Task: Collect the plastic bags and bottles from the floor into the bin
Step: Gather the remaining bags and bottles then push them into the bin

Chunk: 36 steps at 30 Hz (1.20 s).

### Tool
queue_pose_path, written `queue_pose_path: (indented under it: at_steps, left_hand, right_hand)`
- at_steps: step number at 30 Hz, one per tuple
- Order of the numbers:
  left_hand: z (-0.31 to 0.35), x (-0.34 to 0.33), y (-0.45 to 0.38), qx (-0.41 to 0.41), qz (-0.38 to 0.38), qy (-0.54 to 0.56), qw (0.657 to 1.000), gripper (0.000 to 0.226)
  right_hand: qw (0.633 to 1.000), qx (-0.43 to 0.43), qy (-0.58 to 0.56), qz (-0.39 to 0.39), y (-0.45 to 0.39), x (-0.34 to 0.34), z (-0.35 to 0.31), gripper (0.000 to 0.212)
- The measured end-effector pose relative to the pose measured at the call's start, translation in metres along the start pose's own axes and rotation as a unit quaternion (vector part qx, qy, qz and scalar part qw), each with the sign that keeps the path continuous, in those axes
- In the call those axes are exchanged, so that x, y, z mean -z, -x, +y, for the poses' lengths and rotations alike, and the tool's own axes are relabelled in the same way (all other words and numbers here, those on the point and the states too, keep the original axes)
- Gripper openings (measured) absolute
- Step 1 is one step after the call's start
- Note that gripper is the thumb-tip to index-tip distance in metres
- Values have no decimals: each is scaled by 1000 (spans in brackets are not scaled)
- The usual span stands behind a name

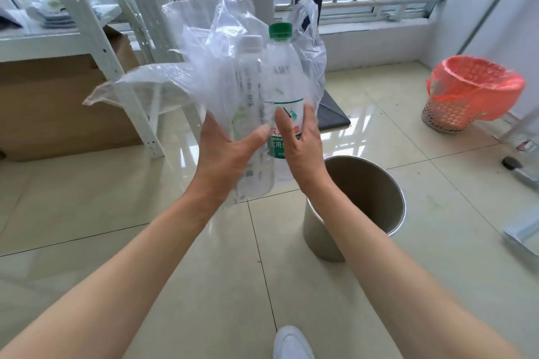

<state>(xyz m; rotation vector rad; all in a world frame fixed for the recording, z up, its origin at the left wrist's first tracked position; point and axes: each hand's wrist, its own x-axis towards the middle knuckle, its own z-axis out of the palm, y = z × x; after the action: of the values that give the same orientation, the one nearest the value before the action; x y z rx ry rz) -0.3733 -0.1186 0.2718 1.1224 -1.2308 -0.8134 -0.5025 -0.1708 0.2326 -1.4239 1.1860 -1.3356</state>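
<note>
I hold a bundle up at chest height, upright. My right hand (303, 151) grips a clear bottle with a green cap (284, 73) and a green label. My left hand (224, 154) is closed on a second clear bottle with a white cap (250, 73) and on crumpled clear plastic bags (180, 73) that fan out to the left and behind both bottles. A round metal bin (388, 183) stands on the tiled floor just below and to the right of the bundle; what shows of its inside is bare, and my right forearm crosses its left rim.
A red mesh basket with a red liner (469, 90) stands at the far right by the wall. White metal shelving (96, 23) and cardboard boxes (49, 105) fill the left. A dark mat (332, 116) lies behind the bundle. My white shoe (291, 342) shows at the bottom.
</note>
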Motion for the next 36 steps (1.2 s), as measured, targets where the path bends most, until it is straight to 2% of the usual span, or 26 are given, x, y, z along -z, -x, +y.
queue_pose_path:
  at_steps: [7, 12, 15, 17, 18, 21, 25, 30, 33, 36]
  left_hand:
    - [40, -82, 21, -16, -57, 10, 998, 62]
    - [30, -136, 21, 13, -95, 3, 995, 63]
    - [8, -162, 15, 40, -108, -45, 992, 68]
    - [-11, -175, 11, 55, -114, -78, 989, 70]
    - [-22, -181, 9, 62, -116, -88, 987, 70]
    - [-56, -194, 3, 93, -115, -129, 980, 68]
    - [-97, -206, -3, 132, -122, -159, 971, 71]
    - [-127, -216, -1, 141, -159, -191, 958, 84]
    - [-144, -223, 11, 142, -179, -205, 952, 82]
    - [-167, -226, 24, 159, -213, -266, 927, 85]
  right_hand:
    - [997, 9, 7, 70, 21, 100, -23, 47]
    - [992, -40, 54, 107, 29, 153, -1, 61]
    - [974, -82, 163, 133, 30, 172, 23, 76]
    - [959, -115, 230, 119, 29, 182, 41, 86]
    - [954, -131, 249, 107, 27, 187, 51, 85]
    - [950, -168, 251, 77, 19, 200, 78, 61]
    - [943, -209, 256, 33, 11, 205, 110, 62]
    - [919, -225, 322, 2, 1, 203, 131, 90]
    - [919, -275, 283, -9, -3, 208, 145, 87]
    - [919, -307, 248, -4, -5, 211, 156, 77]
